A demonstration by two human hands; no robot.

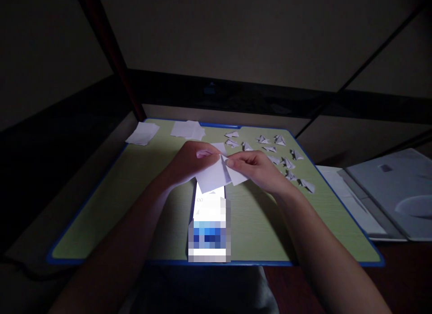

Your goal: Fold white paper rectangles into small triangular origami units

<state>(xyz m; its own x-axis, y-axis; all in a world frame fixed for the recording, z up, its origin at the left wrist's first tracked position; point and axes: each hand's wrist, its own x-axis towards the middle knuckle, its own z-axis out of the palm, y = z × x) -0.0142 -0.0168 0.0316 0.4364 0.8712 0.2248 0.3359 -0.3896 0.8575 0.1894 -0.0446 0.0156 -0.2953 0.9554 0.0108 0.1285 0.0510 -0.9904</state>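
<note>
Between my two hands is a white sheet of paper (212,173), partly folded, with a crease running down from its top. My left hand (194,160) pinches its upper left part. On the other side, the thumb and fingers of my right hand (251,164) grip the upper right edge. Just below the paper lies a lit phone (209,208), its lower screen blurred out and its top covered by the sheet. Several small folded paper pieces (286,162), pointed like little planes, are scattered beyond my right hand.
The green table (263,233) has a blue rim. Along its far side sit a stack of white paper (187,129) and a second paper stack (143,133) at the left corner. A pale flat box-like object (394,188) stands to the right. A wall rises behind.
</note>
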